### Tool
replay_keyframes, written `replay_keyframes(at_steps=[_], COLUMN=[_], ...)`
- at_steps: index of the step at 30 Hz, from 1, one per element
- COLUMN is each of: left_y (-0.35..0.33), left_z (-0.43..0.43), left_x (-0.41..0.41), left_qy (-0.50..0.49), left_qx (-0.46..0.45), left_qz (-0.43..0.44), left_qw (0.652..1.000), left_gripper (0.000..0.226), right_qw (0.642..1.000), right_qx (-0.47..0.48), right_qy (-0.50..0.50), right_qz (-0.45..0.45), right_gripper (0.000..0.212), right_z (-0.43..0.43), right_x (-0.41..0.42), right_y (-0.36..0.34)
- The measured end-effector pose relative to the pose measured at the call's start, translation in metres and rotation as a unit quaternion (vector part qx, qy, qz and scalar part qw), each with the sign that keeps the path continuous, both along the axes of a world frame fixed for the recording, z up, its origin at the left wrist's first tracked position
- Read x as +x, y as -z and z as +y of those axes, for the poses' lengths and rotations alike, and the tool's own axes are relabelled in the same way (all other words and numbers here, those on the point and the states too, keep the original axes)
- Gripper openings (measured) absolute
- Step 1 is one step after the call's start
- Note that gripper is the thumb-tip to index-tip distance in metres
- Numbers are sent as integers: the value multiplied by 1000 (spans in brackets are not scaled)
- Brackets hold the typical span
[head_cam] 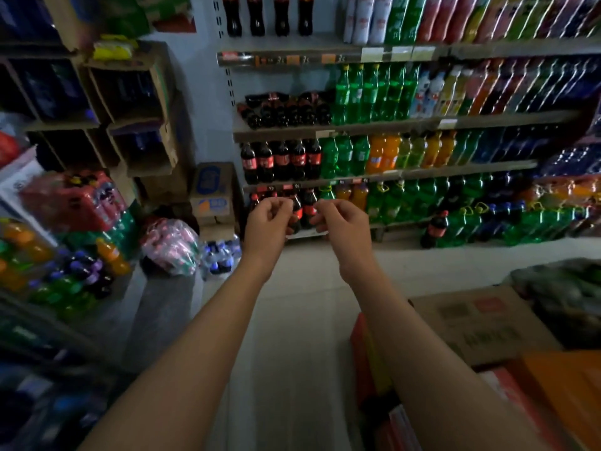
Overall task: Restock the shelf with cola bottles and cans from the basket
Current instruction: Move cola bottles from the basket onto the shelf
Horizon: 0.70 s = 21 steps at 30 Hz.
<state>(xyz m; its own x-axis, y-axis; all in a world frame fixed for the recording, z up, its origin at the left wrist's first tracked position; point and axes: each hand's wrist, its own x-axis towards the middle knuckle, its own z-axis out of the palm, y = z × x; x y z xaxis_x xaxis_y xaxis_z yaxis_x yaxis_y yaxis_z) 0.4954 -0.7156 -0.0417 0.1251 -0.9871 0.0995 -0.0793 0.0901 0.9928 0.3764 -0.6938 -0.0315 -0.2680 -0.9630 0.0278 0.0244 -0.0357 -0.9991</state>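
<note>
Both my arms reach toward the drinks shelf (383, 126). My left hand (268, 219) and my right hand (341, 222) hang side by side in front of the lowest row of cola bottles (307, 206), fingers curled, with nothing visibly in them. More cola bottles stand one shelf up (281, 161), lie on the shelf above that (286, 112), and stand on the top shelf (268, 14). One cola bottle (434, 229) stands alone on the floor by the green bottles. No basket is in view.
Green, orange and blue soft-drink bottles fill the shelves to the right (406, 92). Shrink-wrapped drink packs (81, 203) and stacked cardboard cases (130, 109) crowd the left. Cardboard boxes (481, 323) sit at the lower right. A bare strip of floor (292, 320) runs between them.
</note>
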Motion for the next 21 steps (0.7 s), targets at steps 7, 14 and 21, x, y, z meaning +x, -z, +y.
replay_keyframes(at_steps=[7, 14, 21], left_y=[0, 4, -10], left_z=[109, 247, 364], left_x=[3, -10, -84], left_qy=[-8, 25, 103], left_qx=[-6, -8, -7], left_qz=[-18, -35, -8], left_qw=[1000, 999, 995], left_gripper=[14, 17, 16], right_qw=[1000, 999, 992], right_qx=[5, 0, -23], right_qy=[9, 48, 123], right_qz=[0, -1, -2], right_gripper=[15, 23, 23], right_z=[114, 266, 404], right_x=[-2, -13, -67], right_y=[-2, 0, -24])
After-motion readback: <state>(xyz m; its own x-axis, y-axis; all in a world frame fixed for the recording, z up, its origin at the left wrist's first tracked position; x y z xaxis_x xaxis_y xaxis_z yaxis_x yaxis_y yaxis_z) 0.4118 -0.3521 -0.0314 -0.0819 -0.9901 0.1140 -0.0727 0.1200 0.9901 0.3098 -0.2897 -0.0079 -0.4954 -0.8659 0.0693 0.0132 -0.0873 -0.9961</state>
